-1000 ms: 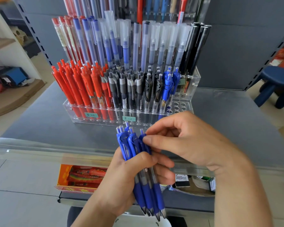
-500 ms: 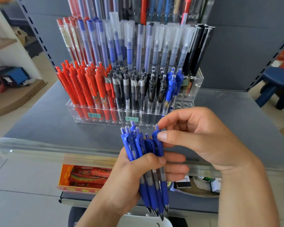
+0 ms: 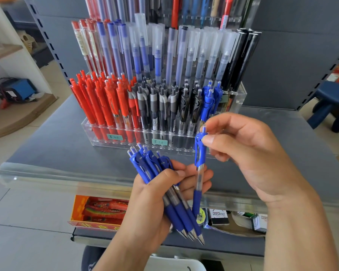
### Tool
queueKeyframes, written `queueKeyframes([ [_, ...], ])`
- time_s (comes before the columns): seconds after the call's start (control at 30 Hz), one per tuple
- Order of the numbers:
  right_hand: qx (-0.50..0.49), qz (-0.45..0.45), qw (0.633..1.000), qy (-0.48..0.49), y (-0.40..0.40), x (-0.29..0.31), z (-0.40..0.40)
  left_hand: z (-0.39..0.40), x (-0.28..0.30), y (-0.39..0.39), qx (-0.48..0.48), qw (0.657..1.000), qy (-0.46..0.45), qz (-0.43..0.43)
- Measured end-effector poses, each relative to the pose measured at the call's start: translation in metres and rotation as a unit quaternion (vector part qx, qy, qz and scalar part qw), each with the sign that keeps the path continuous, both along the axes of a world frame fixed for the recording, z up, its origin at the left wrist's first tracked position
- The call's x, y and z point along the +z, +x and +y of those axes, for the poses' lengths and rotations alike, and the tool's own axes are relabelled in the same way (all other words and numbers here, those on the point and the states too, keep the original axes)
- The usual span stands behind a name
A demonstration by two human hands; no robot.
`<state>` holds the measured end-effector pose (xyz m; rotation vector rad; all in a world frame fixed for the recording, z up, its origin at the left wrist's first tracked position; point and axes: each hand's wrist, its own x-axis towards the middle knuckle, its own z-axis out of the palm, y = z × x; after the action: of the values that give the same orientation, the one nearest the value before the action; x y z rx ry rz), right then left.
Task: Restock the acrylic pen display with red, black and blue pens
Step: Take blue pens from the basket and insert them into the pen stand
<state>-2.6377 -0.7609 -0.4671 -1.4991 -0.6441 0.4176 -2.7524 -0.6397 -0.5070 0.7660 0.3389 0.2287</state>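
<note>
A single blue pen (image 3: 199,165) is pinched near its clip by the thumb and forefinger of the right hand (image 3: 249,151), tip pointing down, and is held clear of the rest. A bundle of blue pens (image 3: 160,184) is gripped by the left hand (image 3: 155,194), whose fingers are curled round the barrels, clips up and metal tips pointing down towards the near edge of the table (image 3: 47,145). Both hands are held above that near edge. Further back, around the middle of the table, the acrylic pen display (image 3: 237,100) is stood. Its front row is filled from the left with red pens (image 3: 98,102), then black pens (image 3: 164,106), and a few blue pens (image 3: 210,100) are stood at the right end. Taller capped pens are stood in the rows behind.
</note>
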Motion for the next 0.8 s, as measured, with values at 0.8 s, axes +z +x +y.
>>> queueKeyframes([
  [0.8, -0.26, -0.157, 0.927, 0.22, 0.007, 0.014, -0.013, -0.002, -0.002, 0.001, 0.001, 0.998, 0.051, 0.041],
])
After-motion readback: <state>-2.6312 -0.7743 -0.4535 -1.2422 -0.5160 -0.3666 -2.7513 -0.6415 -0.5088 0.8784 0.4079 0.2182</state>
